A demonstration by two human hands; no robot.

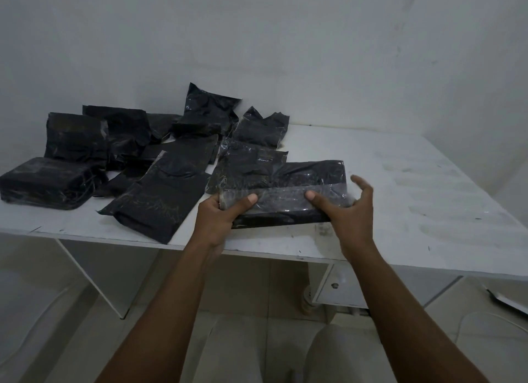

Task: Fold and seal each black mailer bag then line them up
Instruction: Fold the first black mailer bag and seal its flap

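Observation:
A black mailer bag lies on the white table near its front edge, its flap folded over along the near side. My left hand grips the bag's near left corner, thumb on top of the flap. My right hand has its thumb pressing on the flap near the right end, while its fingers are spread and lifted above the bag's right edge. Several more black mailer bags lie scattered over the left half of the table, some folded into blocks.
The table stands against a white wall, with the room corner at the right. Its right half shows only smudges. Below the front edge are the table's supports, a tiled floor and my knees. A dark flat thing lies on the floor at the right.

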